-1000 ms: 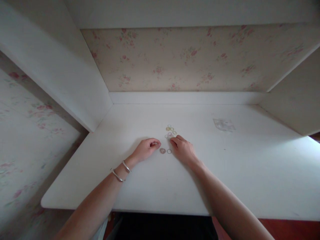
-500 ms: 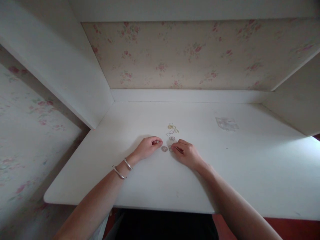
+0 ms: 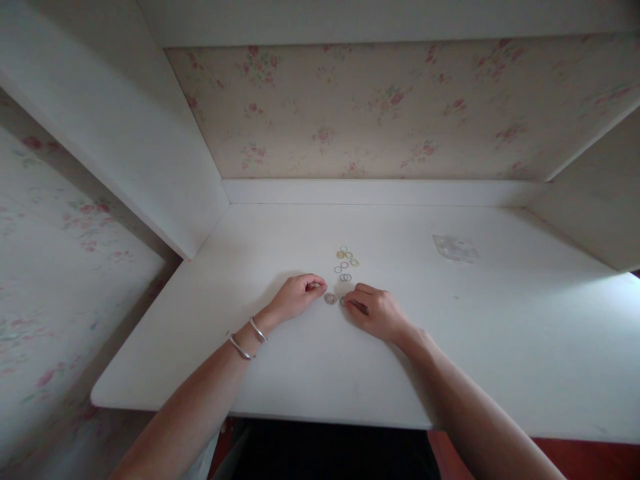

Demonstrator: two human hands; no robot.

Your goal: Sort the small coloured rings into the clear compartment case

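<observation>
Several small rings (image 3: 345,263), gold and silver, lie in a loose cluster on the white desk (image 3: 320,373). A darker ring (image 3: 329,299) lies apart, between my two hands. My left hand (image 3: 297,295), with two silver bangles on its wrist, rests curled on the desk, fingertips pinched together just left of that ring; something tiny may be in the pinch, too small to tell. My right hand (image 3: 375,310) lies curled on the desk, its fingertips touching another small ring (image 3: 343,301) at the cluster's near end.
A clear plastic bag (image 3: 455,248) lies flat at the back right of the desk. White side panels and a floral-papered back wall (image 3: 370,113) enclose the desk. Its near edge runs just above my lap.
My right hand has drawn back toward me from the cluster to the ring nearest it. My left hand has barely moved. The camera tilted slightly.
</observation>
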